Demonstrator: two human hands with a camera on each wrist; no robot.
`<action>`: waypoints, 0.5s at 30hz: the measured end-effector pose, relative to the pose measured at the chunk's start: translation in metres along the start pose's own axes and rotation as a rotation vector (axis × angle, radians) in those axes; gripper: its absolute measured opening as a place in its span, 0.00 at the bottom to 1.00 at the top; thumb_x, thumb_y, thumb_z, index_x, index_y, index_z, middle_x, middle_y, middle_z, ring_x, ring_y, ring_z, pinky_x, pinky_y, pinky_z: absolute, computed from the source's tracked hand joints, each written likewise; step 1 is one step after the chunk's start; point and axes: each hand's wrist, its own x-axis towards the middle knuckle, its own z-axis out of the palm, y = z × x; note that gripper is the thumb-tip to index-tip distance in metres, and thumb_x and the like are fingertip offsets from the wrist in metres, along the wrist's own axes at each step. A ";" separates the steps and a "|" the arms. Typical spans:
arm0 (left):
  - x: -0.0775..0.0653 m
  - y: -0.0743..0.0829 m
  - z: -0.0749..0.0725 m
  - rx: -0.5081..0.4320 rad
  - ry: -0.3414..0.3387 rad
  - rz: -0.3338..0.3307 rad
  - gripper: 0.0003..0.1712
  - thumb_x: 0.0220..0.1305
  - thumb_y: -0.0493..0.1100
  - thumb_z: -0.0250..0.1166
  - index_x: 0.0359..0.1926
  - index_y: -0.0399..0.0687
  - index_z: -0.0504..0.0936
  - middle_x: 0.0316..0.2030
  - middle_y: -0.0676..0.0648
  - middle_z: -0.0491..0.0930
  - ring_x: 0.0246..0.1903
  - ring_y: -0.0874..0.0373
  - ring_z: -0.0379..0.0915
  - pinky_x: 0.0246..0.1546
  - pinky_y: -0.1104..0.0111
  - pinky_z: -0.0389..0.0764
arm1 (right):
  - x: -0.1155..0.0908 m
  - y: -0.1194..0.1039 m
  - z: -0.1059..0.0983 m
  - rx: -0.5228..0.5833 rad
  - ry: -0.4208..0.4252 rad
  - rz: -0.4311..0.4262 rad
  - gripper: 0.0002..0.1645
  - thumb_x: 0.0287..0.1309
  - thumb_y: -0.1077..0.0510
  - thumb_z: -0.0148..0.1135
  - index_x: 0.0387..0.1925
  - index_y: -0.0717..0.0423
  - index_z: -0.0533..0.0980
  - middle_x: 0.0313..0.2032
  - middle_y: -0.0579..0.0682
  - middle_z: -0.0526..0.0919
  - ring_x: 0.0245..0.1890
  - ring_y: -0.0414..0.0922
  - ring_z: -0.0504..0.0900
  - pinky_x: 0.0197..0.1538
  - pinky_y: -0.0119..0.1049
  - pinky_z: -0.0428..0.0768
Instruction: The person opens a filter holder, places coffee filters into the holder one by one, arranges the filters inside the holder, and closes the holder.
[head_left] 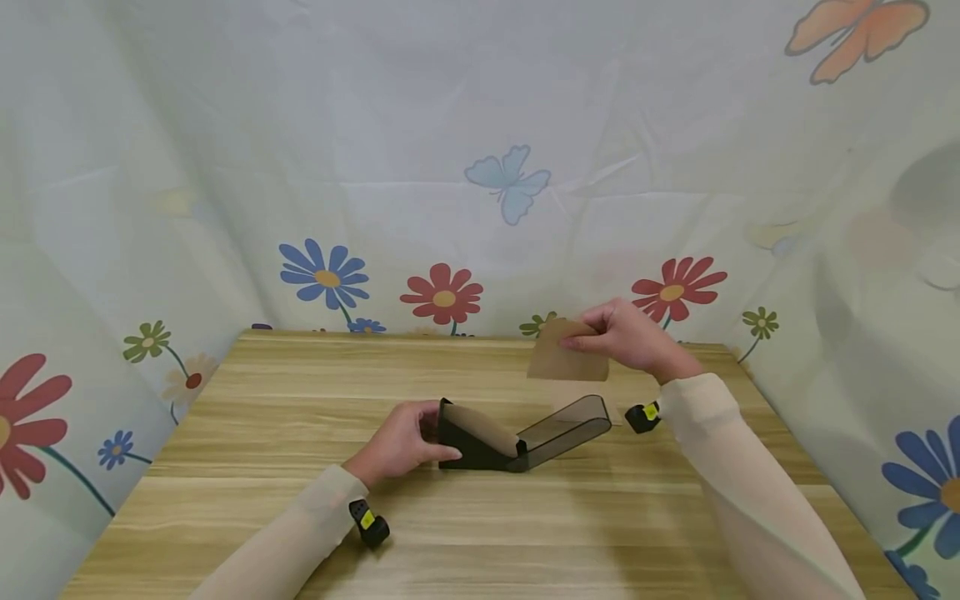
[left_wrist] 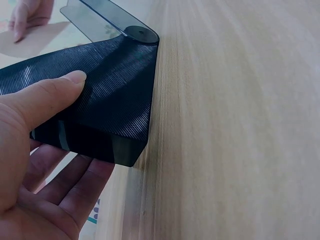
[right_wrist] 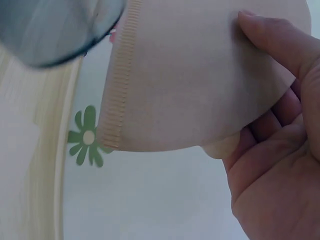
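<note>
My left hand (head_left: 397, 442) grips a black ribbed box (left_wrist: 112, 95) by its end, thumb on one side and fingers on the other. The box rests on the table, and brown paper coffee filters (head_left: 480, 427) show inside it. Its smoky see-through lid (head_left: 566, 432) is swung open to the right. Above and beyond the lid, my right hand (head_left: 626, 337) pinches a brown paper coffee filter (right_wrist: 175, 80) between thumb and fingers. That filter has a crimped seam along one edge and hangs apart from the box.
The wood-grain table (head_left: 300, 400) reaches back to a pale curtain (head_left: 390, 108) printed with flowers and butterflies. A pale flat patch (head_left: 577, 392) lies on the table behind the lid; I cannot tell what it is. Small black cameras (head_left: 369, 525) sit at both wrists.
</note>
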 end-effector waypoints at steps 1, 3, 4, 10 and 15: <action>0.000 0.000 0.000 -0.002 0.001 0.004 0.22 0.52 0.54 0.81 0.45 0.57 0.84 0.38 0.55 0.85 0.36 0.60 0.80 0.36 0.67 0.79 | 0.000 -0.003 0.001 -0.005 0.008 -0.007 0.21 0.59 0.47 0.75 0.20 0.54 0.78 0.19 0.43 0.76 0.20 0.40 0.64 0.26 0.34 0.64; 0.000 0.000 0.000 -0.002 0.005 0.003 0.22 0.52 0.54 0.81 0.45 0.57 0.84 0.37 0.55 0.85 0.36 0.59 0.80 0.36 0.67 0.79 | 0.000 -0.010 0.002 -0.009 0.016 -0.024 0.17 0.59 0.48 0.75 0.22 0.54 0.81 0.22 0.45 0.81 0.23 0.40 0.68 0.28 0.34 0.67; 0.000 0.000 0.000 -0.003 0.005 0.000 0.22 0.51 0.54 0.82 0.45 0.58 0.84 0.37 0.55 0.85 0.36 0.60 0.80 0.36 0.68 0.79 | 0.000 -0.013 0.004 -0.006 0.018 -0.031 0.16 0.59 0.48 0.75 0.23 0.54 0.82 0.23 0.46 0.81 0.23 0.40 0.69 0.29 0.34 0.68; 0.000 0.000 0.001 -0.002 0.010 0.001 0.21 0.52 0.53 0.82 0.45 0.58 0.84 0.38 0.55 0.85 0.37 0.60 0.80 0.37 0.68 0.79 | 0.002 -0.032 0.017 -0.040 0.022 -0.075 0.17 0.60 0.50 0.74 0.22 0.53 0.80 0.17 0.43 0.71 0.19 0.39 0.64 0.26 0.33 0.65; 0.000 0.001 0.001 0.013 0.013 -0.008 0.21 0.51 0.53 0.82 0.44 0.57 0.84 0.37 0.55 0.85 0.36 0.59 0.79 0.36 0.68 0.79 | 0.004 -0.042 0.030 -0.051 0.006 -0.109 0.22 0.61 0.51 0.74 0.17 0.50 0.74 0.15 0.40 0.64 0.18 0.38 0.59 0.26 0.33 0.62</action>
